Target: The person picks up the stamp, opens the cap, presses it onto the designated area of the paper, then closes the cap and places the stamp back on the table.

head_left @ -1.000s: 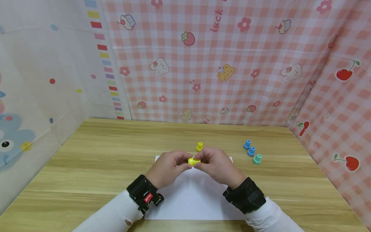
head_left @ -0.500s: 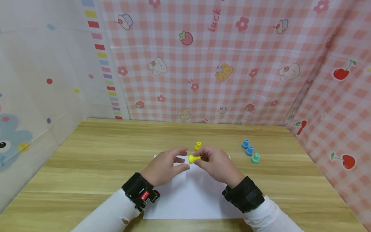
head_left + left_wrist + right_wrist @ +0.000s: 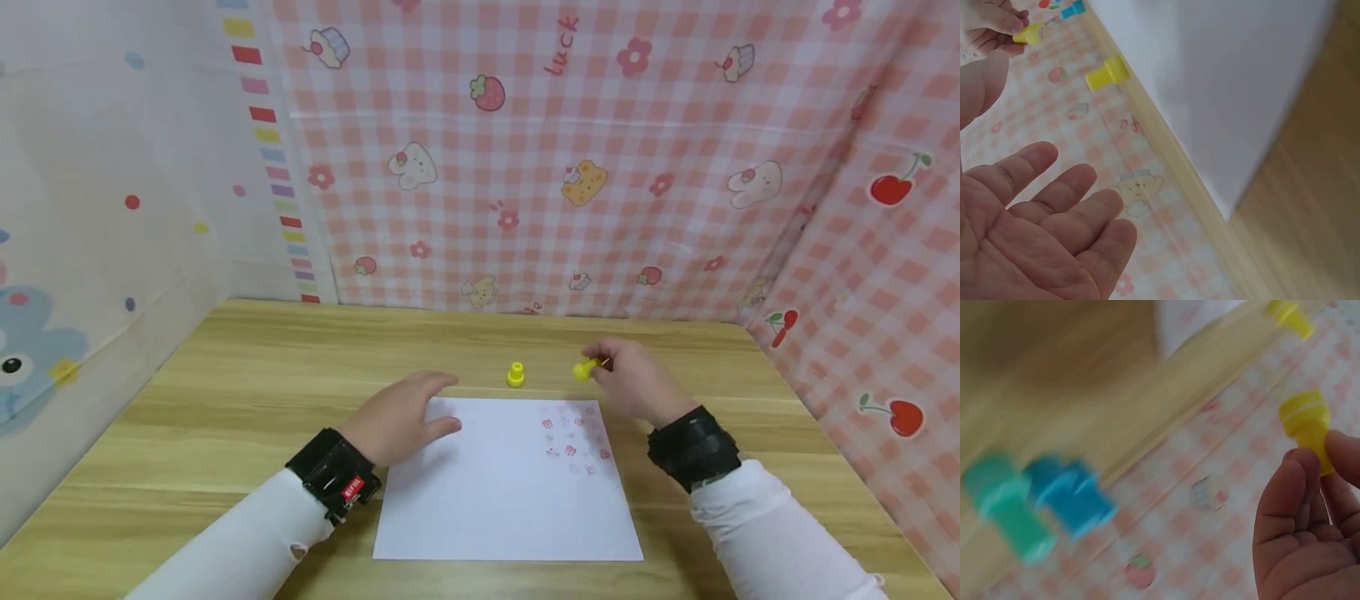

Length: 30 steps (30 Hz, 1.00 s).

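My right hand (image 3: 637, 379) pinches a yellow toy stamp (image 3: 1307, 422) by its narrow handle, above the table beyond the paper's back right corner. A second yellow stamp (image 3: 515, 375) stands upright just behind the sheet of white paper (image 3: 495, 500). Small red and pale prints (image 3: 571, 450) fill the paper's upper right part. Over the paper's left back edge is my left hand (image 3: 393, 421), fingers spread and holding nothing; its palm shows in the left wrist view.
In the right wrist view a green stamp (image 3: 1010, 509) and blue stamps (image 3: 1072, 494) stand on the wooden table (image 3: 262, 367); my right hand hides them from the head view. A checked curtain (image 3: 465, 217) hangs along the table's back edge.
Both hands held the yellow stamp at first. My left hand let go of it and moved left, while my right hand carried it right and back, uncovering the prints on the paper.
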Motion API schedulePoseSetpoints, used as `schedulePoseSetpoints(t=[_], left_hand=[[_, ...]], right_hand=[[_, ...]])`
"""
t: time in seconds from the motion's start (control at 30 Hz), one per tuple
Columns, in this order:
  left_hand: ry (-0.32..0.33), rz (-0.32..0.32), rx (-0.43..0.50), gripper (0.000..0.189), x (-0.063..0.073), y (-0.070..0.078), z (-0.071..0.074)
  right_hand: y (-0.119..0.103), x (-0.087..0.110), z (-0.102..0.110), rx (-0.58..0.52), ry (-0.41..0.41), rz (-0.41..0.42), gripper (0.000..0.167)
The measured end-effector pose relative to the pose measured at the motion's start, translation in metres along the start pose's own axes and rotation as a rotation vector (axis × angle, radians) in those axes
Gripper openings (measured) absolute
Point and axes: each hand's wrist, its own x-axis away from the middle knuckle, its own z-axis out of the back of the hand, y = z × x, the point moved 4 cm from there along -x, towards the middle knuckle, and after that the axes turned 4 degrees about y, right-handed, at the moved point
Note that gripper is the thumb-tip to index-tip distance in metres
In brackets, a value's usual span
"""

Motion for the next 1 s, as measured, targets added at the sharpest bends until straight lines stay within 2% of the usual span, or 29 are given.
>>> schedulePoseSetpoints(t=[0.1,0.23,0.47,0.53,0.77,1.0], left_hand=[[-0.014,0.0,-0.028,0.064,0.0,-0.005,0.001],[-0.031,0.004,-0.057,0.065,-0.002,-0.011,0.001],[-0.053,0.028,-0.084,0.069,-0.004,-0.017,-0.001],[-0.06,0.036,-0.093,0.07,-0.005,-0.018,-0.002],[-0.078,0.058,-0.115,0.071,-0.005,-0.017,-0.003],[-0.08,0.049,-0.132,0.071,-0.005,-0.016,-0.002]], right_hand=[[0.013,-0.012,0.011,0.046,0.004,0.026,0.021],[0.023,-0.025,0.017,0.16,-0.006,0.042,0.016],[0.031,-0.043,0.007,0.364,-0.002,0.134,0.017],[0.034,-0.047,0.004,0.402,-0.007,0.139,0.017],[0.041,-0.055,-0.002,0.461,-0.051,0.088,0.019],[0.05,-0.059,-0.003,0.455,-0.058,0.07,0.021]])
